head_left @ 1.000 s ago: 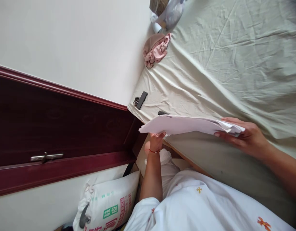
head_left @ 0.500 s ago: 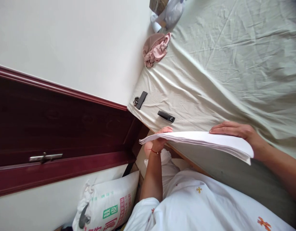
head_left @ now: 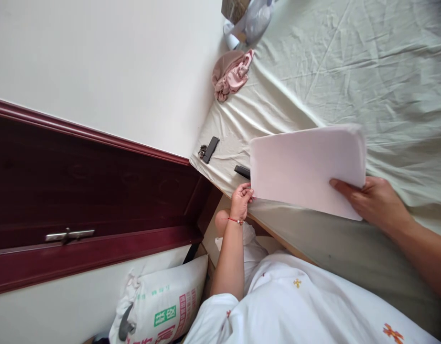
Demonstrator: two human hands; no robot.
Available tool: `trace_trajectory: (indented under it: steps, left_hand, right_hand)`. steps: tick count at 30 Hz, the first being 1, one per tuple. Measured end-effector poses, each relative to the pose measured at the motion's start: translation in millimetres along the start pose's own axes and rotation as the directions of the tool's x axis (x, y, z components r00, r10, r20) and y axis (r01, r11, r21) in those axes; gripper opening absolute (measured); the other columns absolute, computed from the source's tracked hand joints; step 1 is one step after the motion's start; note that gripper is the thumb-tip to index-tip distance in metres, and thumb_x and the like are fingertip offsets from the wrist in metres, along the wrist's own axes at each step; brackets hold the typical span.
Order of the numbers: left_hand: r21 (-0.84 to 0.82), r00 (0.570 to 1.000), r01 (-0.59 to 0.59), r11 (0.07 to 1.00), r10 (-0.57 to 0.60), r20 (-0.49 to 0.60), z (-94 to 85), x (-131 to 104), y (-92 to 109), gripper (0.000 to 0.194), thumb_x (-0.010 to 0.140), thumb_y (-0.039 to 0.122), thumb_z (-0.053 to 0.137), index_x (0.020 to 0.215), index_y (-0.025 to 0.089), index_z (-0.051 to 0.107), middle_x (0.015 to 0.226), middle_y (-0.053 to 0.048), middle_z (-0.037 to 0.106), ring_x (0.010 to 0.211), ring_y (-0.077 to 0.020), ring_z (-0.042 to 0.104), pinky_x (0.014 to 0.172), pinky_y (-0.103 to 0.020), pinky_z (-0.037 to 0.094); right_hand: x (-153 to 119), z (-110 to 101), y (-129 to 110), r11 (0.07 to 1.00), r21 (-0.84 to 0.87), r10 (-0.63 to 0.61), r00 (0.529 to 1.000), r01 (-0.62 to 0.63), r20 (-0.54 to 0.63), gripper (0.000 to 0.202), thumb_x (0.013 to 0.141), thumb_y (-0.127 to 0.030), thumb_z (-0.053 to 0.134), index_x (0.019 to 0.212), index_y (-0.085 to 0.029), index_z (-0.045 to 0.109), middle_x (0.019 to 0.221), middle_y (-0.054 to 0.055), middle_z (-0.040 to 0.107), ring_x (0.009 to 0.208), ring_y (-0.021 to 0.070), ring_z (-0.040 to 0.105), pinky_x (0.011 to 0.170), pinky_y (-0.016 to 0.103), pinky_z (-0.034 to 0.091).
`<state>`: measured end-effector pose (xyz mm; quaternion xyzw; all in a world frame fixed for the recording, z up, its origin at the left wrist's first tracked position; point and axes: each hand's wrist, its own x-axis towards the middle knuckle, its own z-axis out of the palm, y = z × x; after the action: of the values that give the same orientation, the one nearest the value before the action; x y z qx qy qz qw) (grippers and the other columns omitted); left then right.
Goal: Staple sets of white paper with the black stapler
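Note:
A stack of white paper (head_left: 306, 167) is raised above the bed's near edge, its broad face turned towards me. My left hand (head_left: 242, 198), with a red string bracelet at the wrist, pinches the stack's lower left corner. At the right end, my right hand (head_left: 371, 200) grips the paper with the thumb across the front; its other fingers are mostly hidden behind. Just left of the paper lies a black stapler-like object (head_left: 242, 171), partly covered by the stack. Farther left on the sheet is a dark oblong item (head_left: 210, 149) with keys beside it.
Pale green sheet (head_left: 349, 71) covers the bed. Pink cloth (head_left: 231, 76) and a plastic bag (head_left: 258, 21) lie by the wall. A dark red wooden panel with a metal latch (head_left: 69, 235) stands at left, above a white printed sack (head_left: 163, 306).
The paper stack has tilted up from nearly edge-on to show its broad face, and now partly covers the black object. My right hand's thumb has come to the front of it.

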<state>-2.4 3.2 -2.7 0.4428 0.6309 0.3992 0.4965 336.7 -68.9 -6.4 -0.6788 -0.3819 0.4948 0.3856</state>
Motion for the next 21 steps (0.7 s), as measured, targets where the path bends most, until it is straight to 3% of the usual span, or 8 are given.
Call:
trace_trajectory:
  steps: [3, 8, 11, 16, 19, 21]
  left_hand:
    - [0.052, 0.997, 0.069, 0.996, -0.071, 0.043, 2.3, -2.7, 4.2, 0.052, 0.065, 0.04, 0.085, 0.104, 0.014, 0.063, 0.067, 0.001, 0.068, 0.046, -0.0064, 0.053, 0.041, -0.018, 0.026]
    - [0.079, 0.996, 0.094, 0.992, -0.094, -0.004, 6.7, -4.5, 4.3, 0.045, 0.065, 0.035, 0.081, 0.099, 0.014, 0.06, 0.071, -0.002, 0.071, 0.042, -0.0046, 0.048, 0.039, -0.018, 0.021]
    - [0.074, 0.997, 0.067, 0.995, -0.065, -0.035, 9.8, -3.6, 2.9, 0.04, 0.068, 0.034, 0.078, 0.099, 0.014, 0.06, 0.071, -0.001, 0.07, 0.044, -0.0045, 0.047, 0.04, -0.017, 0.022]
    - [0.194, 0.975, -0.088, 0.977, 0.124, -0.185, 9.3, -0.9, -0.6, 0.028, 0.079, 0.03, 0.067, 0.102, 0.015, 0.062, 0.084, -0.005, 0.071, 0.057, -0.0075, 0.054, 0.045, -0.018, 0.032]
    - [0.425, 0.912, -0.249, 0.87, 0.358, -0.2, 5.4, 1.0, 0.5, 0.032, 0.082, 0.024, 0.063, 0.114, 0.017, 0.064, 0.114, -0.011, 0.07, 0.092, -0.0158, 0.066, 0.064, -0.023, 0.051]
    - [0.566, 0.873, -0.329, 0.756, 0.472, -0.123, 3.6, 1.8, 3.2, 0.042, 0.084, 0.021, 0.062, 0.126, 0.021, 0.062, 0.139, -0.013, 0.06, 0.122, -0.0216, 0.06, 0.085, -0.03, 0.055]
  right_hand:
    - [1.3, -2.6, 0.8, 0.991, -0.009, 0.133, 0.991, -0.133, 0.007, 0.048, 0.068, -0.066, 0.066, 0.064, -0.019, 0.068, 0.055, 0.001, 0.056, 0.049, 0.0145, 0.047, 0.041, 0.027, 0.034]
    - [2.7, -2.5, 4.0, 0.987, -0.05, 0.152, 0.988, -0.152, -0.008, 0.048, 0.068, -0.066, 0.063, 0.065, -0.018, 0.066, 0.054, 0.002, 0.053, 0.049, 0.0144, 0.045, 0.042, 0.028, 0.033]
    - [2.7, -1.2, 2.9, 0.988, -0.022, 0.152, 0.988, -0.152, -0.011, 0.049, 0.068, -0.065, 0.064, 0.075, -0.017, 0.071, 0.06, 0.003, 0.058, 0.053, 0.0164, 0.05, 0.045, 0.028, 0.037]
    - [2.4, 0.2, 1.8, 0.984, -0.018, 0.178, 0.984, -0.177, 0.01, 0.051, 0.07, -0.066, 0.063, 0.077, -0.016, 0.072, 0.061, 0.004, 0.061, 0.053, 0.0173, 0.052, 0.044, 0.029, 0.036]
    - [2.3, 0.9, 1.9, 0.985, -0.006, 0.173, 0.985, -0.173, -0.012, 0.049, 0.07, -0.064, 0.064, 0.078, -0.016, 0.073, 0.063, 0.004, 0.063, 0.054, 0.0176, 0.053, 0.046, 0.029, 0.039]
    - [2.0, 1.2, 0.8, 0.984, -0.001, 0.18, 0.983, -0.18, -0.021, 0.048, 0.07, -0.063, 0.064, 0.078, -0.016, 0.073, 0.063, 0.005, 0.064, 0.055, 0.0177, 0.054, 0.047, 0.029, 0.039]
